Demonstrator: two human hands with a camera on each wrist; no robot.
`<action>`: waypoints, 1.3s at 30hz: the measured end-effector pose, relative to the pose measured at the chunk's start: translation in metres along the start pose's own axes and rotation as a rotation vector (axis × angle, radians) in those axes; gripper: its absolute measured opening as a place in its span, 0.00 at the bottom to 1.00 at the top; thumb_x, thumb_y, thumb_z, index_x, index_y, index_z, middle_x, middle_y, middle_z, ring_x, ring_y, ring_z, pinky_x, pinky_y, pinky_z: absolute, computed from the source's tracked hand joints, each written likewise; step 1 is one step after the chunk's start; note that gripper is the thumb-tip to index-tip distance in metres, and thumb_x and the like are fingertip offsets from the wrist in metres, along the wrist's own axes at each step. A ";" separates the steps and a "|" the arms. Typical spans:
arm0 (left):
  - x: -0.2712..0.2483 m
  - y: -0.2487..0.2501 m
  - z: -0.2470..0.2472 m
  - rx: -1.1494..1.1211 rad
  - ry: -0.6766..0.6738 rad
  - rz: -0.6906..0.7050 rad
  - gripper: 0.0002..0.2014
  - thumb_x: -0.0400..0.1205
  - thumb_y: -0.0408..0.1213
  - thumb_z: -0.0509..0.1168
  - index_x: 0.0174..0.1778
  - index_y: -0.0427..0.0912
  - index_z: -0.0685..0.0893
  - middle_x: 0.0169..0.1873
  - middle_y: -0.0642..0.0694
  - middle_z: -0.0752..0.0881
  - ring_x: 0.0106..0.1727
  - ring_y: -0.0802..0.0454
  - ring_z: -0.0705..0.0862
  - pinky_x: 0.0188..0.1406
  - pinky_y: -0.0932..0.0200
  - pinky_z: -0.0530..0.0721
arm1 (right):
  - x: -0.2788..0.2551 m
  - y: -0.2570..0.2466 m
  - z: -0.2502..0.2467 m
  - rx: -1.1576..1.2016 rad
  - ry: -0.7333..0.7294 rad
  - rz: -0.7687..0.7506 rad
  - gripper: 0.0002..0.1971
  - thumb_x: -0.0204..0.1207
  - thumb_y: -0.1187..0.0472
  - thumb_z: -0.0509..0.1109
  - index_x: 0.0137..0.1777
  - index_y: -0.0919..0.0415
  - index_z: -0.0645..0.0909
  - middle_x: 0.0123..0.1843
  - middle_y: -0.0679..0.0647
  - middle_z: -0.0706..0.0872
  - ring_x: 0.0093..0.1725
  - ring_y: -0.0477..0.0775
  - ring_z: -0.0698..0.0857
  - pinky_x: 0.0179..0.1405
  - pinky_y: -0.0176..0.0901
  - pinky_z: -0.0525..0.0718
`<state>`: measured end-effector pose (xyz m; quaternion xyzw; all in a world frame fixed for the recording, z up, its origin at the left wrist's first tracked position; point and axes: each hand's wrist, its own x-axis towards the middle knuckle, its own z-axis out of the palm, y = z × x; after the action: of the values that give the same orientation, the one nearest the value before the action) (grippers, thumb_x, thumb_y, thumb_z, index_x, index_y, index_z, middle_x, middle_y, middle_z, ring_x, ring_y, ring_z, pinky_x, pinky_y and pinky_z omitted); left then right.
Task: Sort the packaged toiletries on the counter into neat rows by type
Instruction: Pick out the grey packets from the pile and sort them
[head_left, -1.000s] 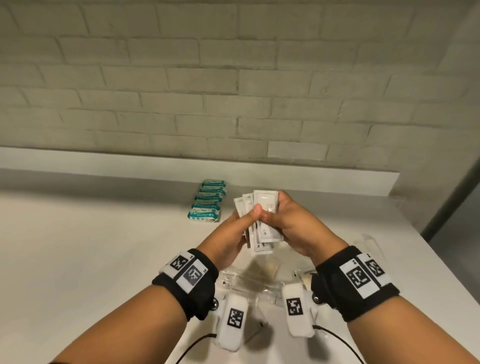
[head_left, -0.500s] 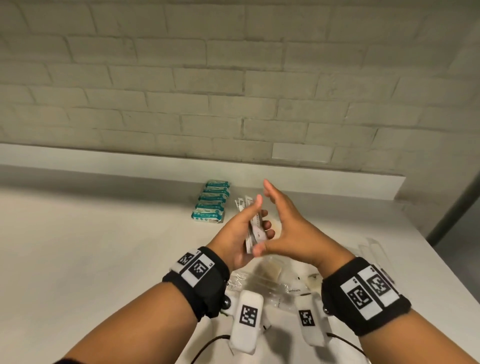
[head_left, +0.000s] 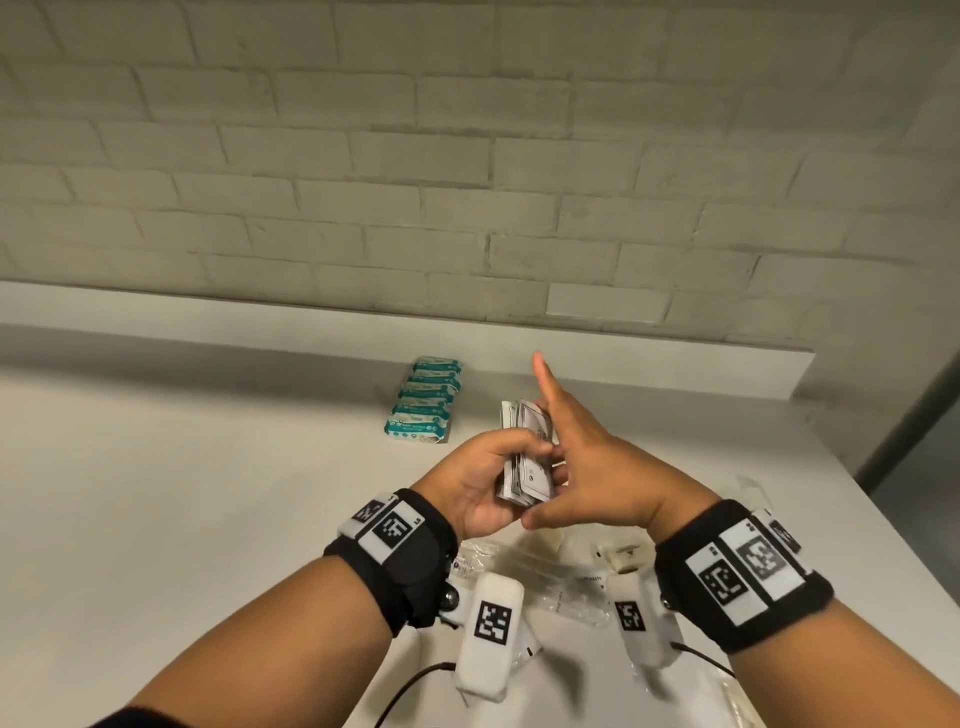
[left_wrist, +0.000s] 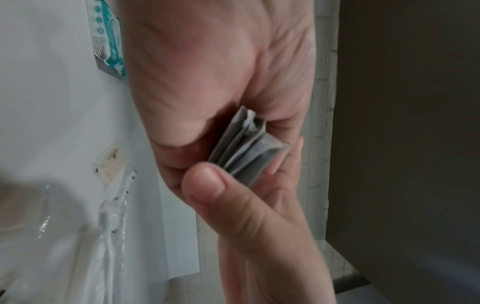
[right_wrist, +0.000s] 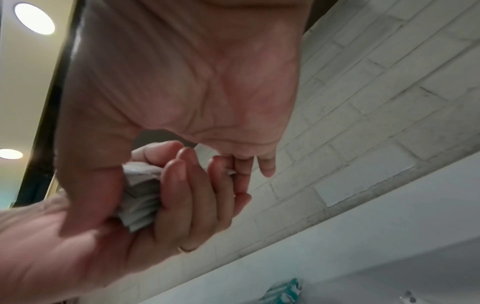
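Gripping a stack of white sachets (head_left: 524, 457), the left hand (head_left: 480, 480) curls around it. The right hand (head_left: 597, 467) presses flat, fingers straight. Teal packets (head_left: 423, 400) lie at 11 o'clock; their labels are unreadable.

You have a stack of flat white sachets (head_left: 525, 457) standing roughly on edge above the counter (head_left: 208, 519), gripped at its lower part with its upper ends fanning apart — each printed with small dark markings, too small to read. From the left wrist view the stack (left_wrist: 246, 152) shows its grey, layered edges. Farther back and to the left, a neat row of teal-and-white packets (head_left: 423, 400) lies flat, running away toward the wall, each touching the next. Nearer to you, clear plastic-wrapped items (head_left: 571, 587) lie loose and overlapping — their contents are hard to tell.
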<state>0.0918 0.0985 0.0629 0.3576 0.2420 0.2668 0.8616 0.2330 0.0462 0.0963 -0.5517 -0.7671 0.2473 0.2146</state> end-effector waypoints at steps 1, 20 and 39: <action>0.000 -0.001 0.001 0.022 0.025 -0.003 0.12 0.79 0.24 0.53 0.37 0.33 0.81 0.25 0.41 0.84 0.25 0.49 0.86 0.26 0.61 0.87 | 0.000 -0.001 0.001 -0.020 -0.012 -0.003 0.76 0.55 0.53 0.88 0.70 0.25 0.18 0.82 0.49 0.55 0.81 0.49 0.59 0.73 0.49 0.75; 0.022 0.010 -0.002 -0.268 0.417 0.402 0.11 0.84 0.42 0.54 0.47 0.42 0.79 0.35 0.44 0.80 0.35 0.48 0.81 0.37 0.57 0.81 | 0.034 0.011 0.020 0.786 -0.037 0.438 0.34 0.74 0.42 0.68 0.75 0.60 0.68 0.58 0.62 0.85 0.50 0.57 0.88 0.53 0.59 0.85; 0.053 0.014 -0.131 1.399 0.605 -0.173 0.13 0.79 0.42 0.69 0.46 0.34 0.87 0.39 0.39 0.89 0.38 0.46 0.84 0.41 0.58 0.80 | 0.106 0.081 0.065 0.422 -0.092 0.780 0.10 0.77 0.65 0.73 0.50 0.65 0.73 0.41 0.69 0.83 0.23 0.55 0.79 0.24 0.46 0.82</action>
<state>0.0477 0.2043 -0.0207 0.7108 0.6070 0.0695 0.3486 0.2223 0.1598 0.0017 -0.7322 -0.4432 0.4852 0.1790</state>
